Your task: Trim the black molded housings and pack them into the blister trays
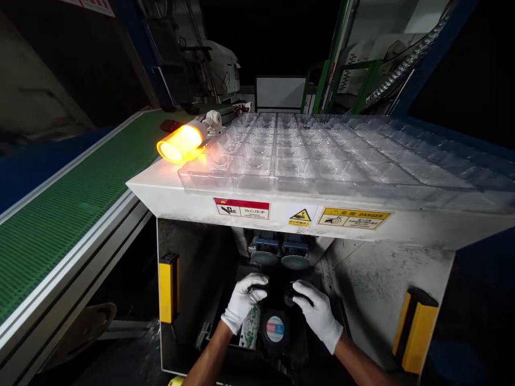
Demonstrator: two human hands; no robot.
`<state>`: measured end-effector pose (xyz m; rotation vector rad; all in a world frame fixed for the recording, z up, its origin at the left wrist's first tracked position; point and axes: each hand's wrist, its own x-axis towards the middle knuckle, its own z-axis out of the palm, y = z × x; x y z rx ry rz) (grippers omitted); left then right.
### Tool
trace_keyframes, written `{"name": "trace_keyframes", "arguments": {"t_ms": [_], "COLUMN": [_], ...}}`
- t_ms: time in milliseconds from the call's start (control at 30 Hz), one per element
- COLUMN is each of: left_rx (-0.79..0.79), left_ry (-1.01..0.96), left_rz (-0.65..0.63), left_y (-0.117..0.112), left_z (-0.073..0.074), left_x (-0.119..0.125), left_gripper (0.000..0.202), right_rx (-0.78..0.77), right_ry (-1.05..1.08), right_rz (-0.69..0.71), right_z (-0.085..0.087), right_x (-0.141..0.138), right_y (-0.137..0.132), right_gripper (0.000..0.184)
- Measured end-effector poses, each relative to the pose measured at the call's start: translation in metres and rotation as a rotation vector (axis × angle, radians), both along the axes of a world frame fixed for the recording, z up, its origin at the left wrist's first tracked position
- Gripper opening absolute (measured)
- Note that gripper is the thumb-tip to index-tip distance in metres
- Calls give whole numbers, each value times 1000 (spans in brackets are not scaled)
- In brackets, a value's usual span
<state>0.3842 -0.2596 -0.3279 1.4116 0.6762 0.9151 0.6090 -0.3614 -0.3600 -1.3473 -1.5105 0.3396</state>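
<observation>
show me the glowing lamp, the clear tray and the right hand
glowing lamp [180, 143], head view, middle of the lit orange cover
clear tray [241, 182], head view, front left rim
right hand [317, 313], head view, back of the white glove

and we're on a factory floor here, no doubt: a green conveyor belt [60, 214] runs down the left, an amber warning lamp [180, 143] glows on a white machine housing [181, 198] plastered with hazard labels [354, 217], and clear blister trays [322, 155] lie on top. yellow light-curtain posts [169, 288] flank the open bay, where the left hand [243, 300] and right hand [317, 313], in white work gloves, grip black parts [290, 295], with more machinery [217, 64] in the dark behind.
</observation>
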Motion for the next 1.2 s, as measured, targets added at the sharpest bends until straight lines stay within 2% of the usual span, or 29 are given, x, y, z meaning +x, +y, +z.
{"name": "trace_keyframes", "arguments": {"t_ms": [100, 200, 300, 367, 433, 500, 567, 700, 833, 900, 1000, 1100, 1167, 1200], "left_rx": [3, 1, -9, -28, -56, -87, -118, -163, -171, -183, -287, -502, -693, -774], "left_ry": [-4, -10, -37, -46, -41, -37, -42, -61, -37, 20, 137, 218, 280, 316], "left_rz": [-1, 24, 63, 61, 49, 51, 58, 85, 202, 318, 443, 453, 583, 676], "left_y": [0, -6, -12, -14, -15, -15, -15, -18, -37, -64, -134, -228, -288, -315], "left_z": [-2, 2, 6, 6, 3, -2, -7, -10, 1, 7, 9, 1, -6, -8], "left_x": [0, 2, 5, 8, 10, 10, 9, 14, 21, 17, -6, -47, -81, -98], "left_gripper": [19, 23, 34, 34, 30, 29, 29, 29, 30, 31, 24, 31, 30, 29], "right_rx": [-35, -77, -174, -315, -491, -641, -733, -777, -698, -606, -417, -304, -291, -303], "right_ry": [-41, -106, -184, -249, -333, -417, -492, -621, -719, -733, -669, -564, -533, -527], "right_rz": [-6, -18, 34, 134, 197, 211, 207, 205, 251, 269, 366, 690, 874, 912], "right_z": [14, 50, 92, 109, 111, 102, 89, 79, 91, 97, 86, 47, 14, -1], "right_x": [3, -4, -32, -59, -84, -101, -108, -102, -88, -88, -112, -165, -203, -217], "right_y": [-4, 6, 39, 69, 97, 115, 122, 119, 112, 102, 61, -12, -63, -83], "right_gripper": [20, 20, 27, 28, 33, 35, 35, 37, 36, 35, 36, 41, 43, 47]}}
